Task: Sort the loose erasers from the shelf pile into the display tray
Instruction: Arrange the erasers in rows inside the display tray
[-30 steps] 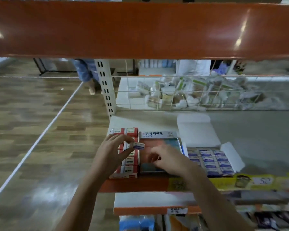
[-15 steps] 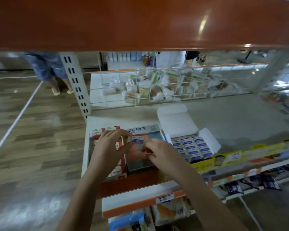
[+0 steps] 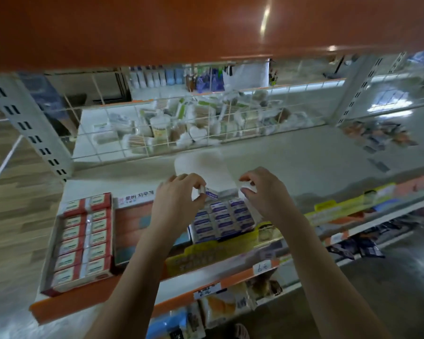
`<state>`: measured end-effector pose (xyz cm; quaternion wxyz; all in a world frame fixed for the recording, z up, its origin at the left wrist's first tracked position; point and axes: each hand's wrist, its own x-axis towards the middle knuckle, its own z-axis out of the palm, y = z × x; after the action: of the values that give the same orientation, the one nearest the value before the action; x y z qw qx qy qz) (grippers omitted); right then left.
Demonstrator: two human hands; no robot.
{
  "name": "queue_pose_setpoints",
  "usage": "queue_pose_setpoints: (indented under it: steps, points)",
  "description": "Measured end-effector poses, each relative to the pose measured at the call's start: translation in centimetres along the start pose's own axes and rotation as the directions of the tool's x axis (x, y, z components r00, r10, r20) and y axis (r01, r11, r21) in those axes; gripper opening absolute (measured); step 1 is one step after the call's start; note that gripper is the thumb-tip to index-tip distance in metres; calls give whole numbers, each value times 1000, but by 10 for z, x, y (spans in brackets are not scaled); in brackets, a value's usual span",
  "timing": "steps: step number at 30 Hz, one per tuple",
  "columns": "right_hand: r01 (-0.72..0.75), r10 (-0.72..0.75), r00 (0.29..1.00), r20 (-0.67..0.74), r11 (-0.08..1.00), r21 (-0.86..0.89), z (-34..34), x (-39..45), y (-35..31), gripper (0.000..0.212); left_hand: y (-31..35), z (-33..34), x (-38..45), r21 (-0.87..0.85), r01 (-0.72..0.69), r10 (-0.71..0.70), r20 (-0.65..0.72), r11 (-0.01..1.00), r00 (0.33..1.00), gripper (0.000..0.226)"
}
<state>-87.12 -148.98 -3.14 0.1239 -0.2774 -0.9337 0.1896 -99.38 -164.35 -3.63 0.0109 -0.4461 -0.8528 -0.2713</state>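
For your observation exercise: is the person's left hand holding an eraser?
Yes, the left hand pinches a small blue-labelled eraser above the open box.

Korean "러버 지우개" on the middle tray's back flap; other labels too blurred.

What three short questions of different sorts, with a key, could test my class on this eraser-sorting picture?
1. True or false: the left hand pinches a blue-labelled eraser.
2. Which box lies nearest the shelf's left end? A) the red-labelled box B) the blue-eraser tray C) a green box
3. Fill in: the right hand is above the tray's ____ flap.

Key: 1 true; 2 A; 3 right.
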Motion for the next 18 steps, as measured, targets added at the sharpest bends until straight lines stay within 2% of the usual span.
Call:
queue_pose_setpoints:
  steps: [7, 18]
  points:
    - [-10, 5, 995, 100, 999, 49, 11, 20, 28, 30, 25, 31, 11, 250, 147, -155, 13, 957, 988, 20]
    - [91, -116, 980, 162, 984, 155, 21, 27, 40, 21, 49, 52, 10, 270, 261, -263, -32, 927, 964, 21]
